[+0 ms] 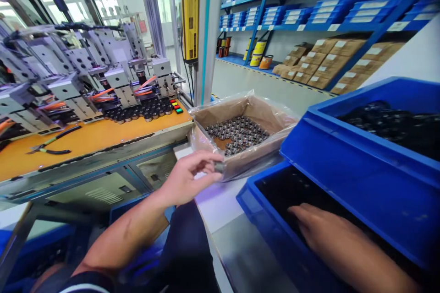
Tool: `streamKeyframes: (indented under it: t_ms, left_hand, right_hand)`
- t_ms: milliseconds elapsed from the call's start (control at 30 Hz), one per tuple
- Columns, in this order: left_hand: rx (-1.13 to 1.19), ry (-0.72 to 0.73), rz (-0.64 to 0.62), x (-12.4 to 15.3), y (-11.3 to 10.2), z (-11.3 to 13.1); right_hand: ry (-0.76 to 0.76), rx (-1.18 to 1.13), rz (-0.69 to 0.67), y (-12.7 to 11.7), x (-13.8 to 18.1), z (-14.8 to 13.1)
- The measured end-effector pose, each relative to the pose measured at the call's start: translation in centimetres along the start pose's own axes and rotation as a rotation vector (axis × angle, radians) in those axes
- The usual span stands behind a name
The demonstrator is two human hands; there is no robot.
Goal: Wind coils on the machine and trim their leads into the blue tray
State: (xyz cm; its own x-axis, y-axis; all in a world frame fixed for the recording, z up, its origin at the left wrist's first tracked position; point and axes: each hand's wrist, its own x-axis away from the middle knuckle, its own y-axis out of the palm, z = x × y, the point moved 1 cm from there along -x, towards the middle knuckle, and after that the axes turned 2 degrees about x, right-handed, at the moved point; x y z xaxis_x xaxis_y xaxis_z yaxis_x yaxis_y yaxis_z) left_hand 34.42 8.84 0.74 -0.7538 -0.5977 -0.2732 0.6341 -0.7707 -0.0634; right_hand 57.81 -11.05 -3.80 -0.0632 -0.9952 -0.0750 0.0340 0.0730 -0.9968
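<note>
My left hand (187, 176) pinches a small dark round part (219, 166) between thumb and fingertips, just in front of a plastic-lined cardboard box (261, 112) of small dark metal parts (237, 133). My right hand (318, 229) reaches into the lower blue bin (256, 194); its fingers lie down among dark contents and are partly hidden. A second blue bin (347, 155) with black parts is stacked above it.
An assembly machine (85, 73) with rows of black parts stands on an orange bench top (96, 139) at left, with pliers (51, 144) lying on it. A yellow light-curtain post (190, 13) rises behind the box. Blue shelving (309, 13) with cartons fills the back right.
</note>
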Motion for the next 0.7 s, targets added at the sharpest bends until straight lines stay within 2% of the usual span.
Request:
streamKeyframes:
  t_ms: [133, 233, 367, 467, 567, 700]
  left_hand:
    - [0.076, -0.050, 0.160, 4.3, -1.6, 1.5]
    - [0.112, -0.063, 0.213, 6.0, -2.4, 2.3]
    - [0.220, -0.088, 0.181, 7.6, -2.8, 2.4]
    - [0.317, -0.073, 0.119, 8.0, -2.4, 2.2]
    - [0.346, -0.009, 0.099, 8.1, -1.6, 2.1]
    - [0.301, -0.010, 0.098, 8.8, -0.7, 1.9]
  right_hand:
    - [-0.036, -0.073, 0.253, 0.0, -0.7, -0.6]
    - [0.001, -0.080, 0.364, -0.5, -1.5, -1.3]
    - [0.015, -0.170, 0.520, -3.6, -3.4, -3.4]
    - [-0.101, -0.319, 0.625, -6.8, -5.1, -6.6]
    - [-0.228, -0.497, 0.688, -8.6, -5.7, -10.2]
    - [-0.284, -0.696, 0.640, -8.2, -4.5, -13.3]
